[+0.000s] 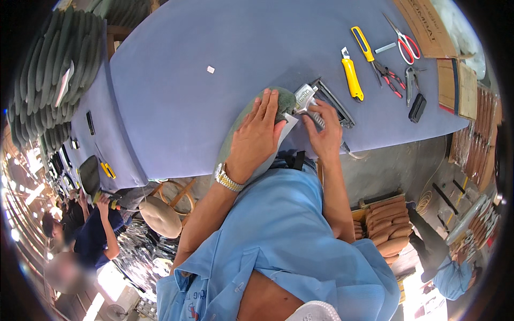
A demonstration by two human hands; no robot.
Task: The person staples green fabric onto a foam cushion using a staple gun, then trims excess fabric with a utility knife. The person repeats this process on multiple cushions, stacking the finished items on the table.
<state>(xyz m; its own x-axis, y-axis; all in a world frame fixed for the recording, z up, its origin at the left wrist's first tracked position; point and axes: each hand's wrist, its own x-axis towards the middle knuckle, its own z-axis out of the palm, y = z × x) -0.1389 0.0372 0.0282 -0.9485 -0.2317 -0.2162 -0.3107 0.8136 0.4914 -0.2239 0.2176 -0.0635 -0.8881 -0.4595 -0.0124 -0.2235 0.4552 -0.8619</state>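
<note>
A green padded cushion (231, 125) with a pale underside lies tilted at the table's near edge, partly hidden by my arm. My left hand (258, 128) rests flat on its top, fingers stretched out, thumb by the pale edge. To its right, my right hand (325, 131) is closed around the grip of a silver and black staple gun (305, 98). The staple gun's nose touches or nearly touches the cushion's right edge; exact contact is hard to tell. A watch (227, 178) sits on my left wrist.
The table (176, 107) has a blue-grey cover. On its right lie a yellow cutter (352, 77), yellow screwdriver (363, 43), pliers (392, 80) and red-handled scissors (408, 45), beside cardboard boxes (455, 88). Green cushions (53, 69) are stacked at left. Other people work at both sides.
</note>
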